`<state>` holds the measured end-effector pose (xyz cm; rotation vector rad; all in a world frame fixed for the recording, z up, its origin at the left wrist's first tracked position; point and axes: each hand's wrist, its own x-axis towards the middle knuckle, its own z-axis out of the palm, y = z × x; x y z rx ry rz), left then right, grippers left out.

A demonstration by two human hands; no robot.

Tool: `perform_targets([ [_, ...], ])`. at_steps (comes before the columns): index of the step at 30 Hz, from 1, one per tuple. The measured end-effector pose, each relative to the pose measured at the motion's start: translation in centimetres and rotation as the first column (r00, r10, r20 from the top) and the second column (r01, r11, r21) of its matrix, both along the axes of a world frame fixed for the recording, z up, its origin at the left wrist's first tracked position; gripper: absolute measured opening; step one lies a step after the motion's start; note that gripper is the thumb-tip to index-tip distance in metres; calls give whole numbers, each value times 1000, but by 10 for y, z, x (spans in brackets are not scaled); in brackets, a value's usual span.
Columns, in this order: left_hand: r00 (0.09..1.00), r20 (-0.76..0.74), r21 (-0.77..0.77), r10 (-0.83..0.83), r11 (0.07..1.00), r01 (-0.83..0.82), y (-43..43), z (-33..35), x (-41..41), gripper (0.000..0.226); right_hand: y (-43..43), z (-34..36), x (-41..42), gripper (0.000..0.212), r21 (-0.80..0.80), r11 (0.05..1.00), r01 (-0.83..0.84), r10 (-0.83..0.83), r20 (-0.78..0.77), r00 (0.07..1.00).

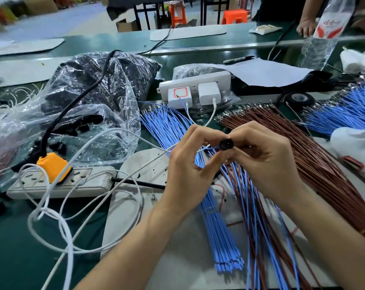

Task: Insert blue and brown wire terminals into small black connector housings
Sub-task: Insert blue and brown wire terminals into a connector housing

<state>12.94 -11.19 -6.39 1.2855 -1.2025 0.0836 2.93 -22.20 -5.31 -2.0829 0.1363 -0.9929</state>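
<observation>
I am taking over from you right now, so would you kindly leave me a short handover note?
Left hand and right hand: both pinch one black housing between them.
Blue wires lie left of the hands, brown wires right; spare housings in the plastic bag, far left.
Done: mixed blue-and-brown pile beneath the hands looks finished, unconfirmed.
Left: seat this housing's terminals; big bundles remain.
</observation>
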Motion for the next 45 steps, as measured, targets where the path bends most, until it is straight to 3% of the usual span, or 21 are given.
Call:
perform_targets([
  [5,996,-88,-21,-21,1000,19,0,0,-1,18,5,0,1,8,-6,1000,-29,30,92,995],
  [12,996,-92,-16,18,1000,-19,-1,1,-3,23,8,-5,4,15,99,995,-32,23,93,995],
  [23,994,-111,-6,16,1000,-17,0,3,-4,20,11,-6,4,6,240,966,-97,80,80,994],
  [37,988,-150,23,25,999,-22,3,4,-8,26,9,-10,6,15,-19,999,32,-33,-16,999],
  [45,997,-82,-1,17,1000,-17,0,-1,-6,22,13,-13,7,11,10,998,61,-61,15,998],
])
